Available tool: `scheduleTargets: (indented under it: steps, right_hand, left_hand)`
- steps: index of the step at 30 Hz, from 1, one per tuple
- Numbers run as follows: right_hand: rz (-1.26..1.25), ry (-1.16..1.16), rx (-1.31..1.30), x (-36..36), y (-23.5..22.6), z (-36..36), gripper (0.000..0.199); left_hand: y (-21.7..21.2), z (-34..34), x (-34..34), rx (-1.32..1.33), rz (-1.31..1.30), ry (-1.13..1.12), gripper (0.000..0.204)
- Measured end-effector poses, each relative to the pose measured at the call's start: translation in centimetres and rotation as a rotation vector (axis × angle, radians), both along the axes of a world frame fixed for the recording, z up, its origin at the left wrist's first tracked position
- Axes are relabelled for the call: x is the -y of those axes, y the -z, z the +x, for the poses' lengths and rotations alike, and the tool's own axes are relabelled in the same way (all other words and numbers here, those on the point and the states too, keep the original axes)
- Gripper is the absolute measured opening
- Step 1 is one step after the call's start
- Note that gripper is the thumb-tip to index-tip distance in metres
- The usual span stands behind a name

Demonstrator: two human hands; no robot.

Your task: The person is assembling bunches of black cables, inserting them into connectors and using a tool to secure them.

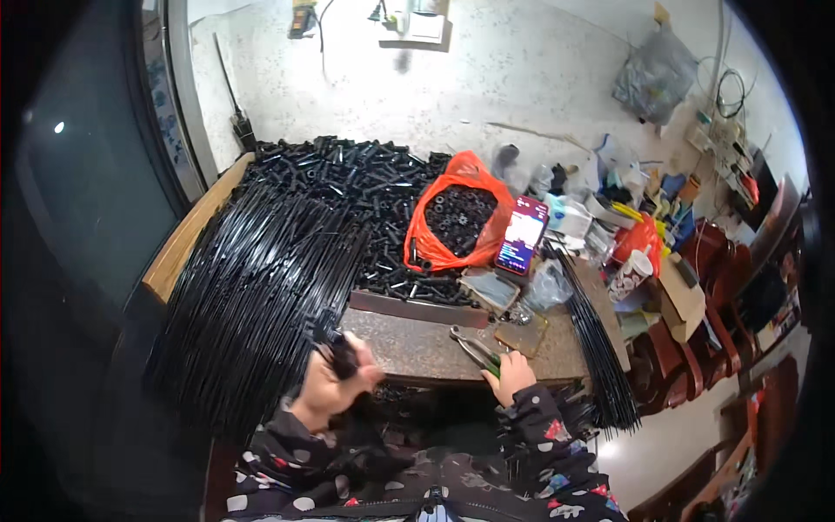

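My left hand (320, 388) is closed round some small dark pieces (332, 334), smeared by motion, at the near edge of the table. Beside it spreads a thick heap of long thin black rods (261, 287). My right hand (515, 379) grips a pair of pliers (474, 350) with green handles, their metal jaws pointing up and left over the tabletop (409, 345). Behind the hands lies a large pile of short black tubular parts (339, 174). An orange plastic bag (500, 209) stands open, with small black ring-like pieces (457, 217) inside.
A brown metal bar (417, 310) lies between the pile and the near tabletop. Past the pliers are a lit phone (523, 235), a clear plastic bag (550, 285) and another bundle of black rods (600, 348). A wooden board (196, 228) borders the heap at left.
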State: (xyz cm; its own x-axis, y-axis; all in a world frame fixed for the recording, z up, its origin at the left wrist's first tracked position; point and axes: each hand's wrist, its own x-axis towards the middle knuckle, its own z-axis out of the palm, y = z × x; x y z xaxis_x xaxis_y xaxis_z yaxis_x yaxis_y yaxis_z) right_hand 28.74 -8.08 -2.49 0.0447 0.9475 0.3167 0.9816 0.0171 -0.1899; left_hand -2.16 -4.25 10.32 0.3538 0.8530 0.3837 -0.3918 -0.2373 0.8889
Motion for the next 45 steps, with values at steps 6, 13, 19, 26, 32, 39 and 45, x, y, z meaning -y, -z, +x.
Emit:
scheduleTargets:
  steps: [6,13,19,26,32,39,45]
  right_hand:
    - [-0.046,0.05,0.1,0.4,-0.1,0.5,0.043]
    - [0.17,-0.633,-1.772,2.5,-10.6,-1.6,0.066]
    - [1.092,-0.522,-1.751,3.9,-17.6,-2.6,0.039]
    - [0.398,-0.537,-1.682,3.5,-14.0,-7.9,0.02]
    - [-0.231,-0.488,-1.777,2.4,-12.8,-7.2,0.016]
    - [0.002,-0.373,-1.534,1.3,-13.9,-9.3,0.011]
    - [-0.108,-0.735,-1.767,-0.6,-10.2,-5.5,0.009]
  left_hand:
    - [-5.2,-6.0,-3.4,0.722,0.144,0.169,0.028]
    - [0.7,-2.8,-1.6,0.821,-0.108,-0.141,0.039]
    - [17.1,2.8,3.0,0.584,-1.181,0.196,0.038]
    - [24.7,2.6,1.9,-0.706,-1.409,0.736,0.067]
    - [4.8,4.8,-0.9,-0.5,0.192,0.101,0.023]
    - [-1.8,6.4,1.0,-0.44,0.305,-0.185,0.014]
    - [-1.4,6.9,-1.2,-0.41,0.231,0.116,0.018]
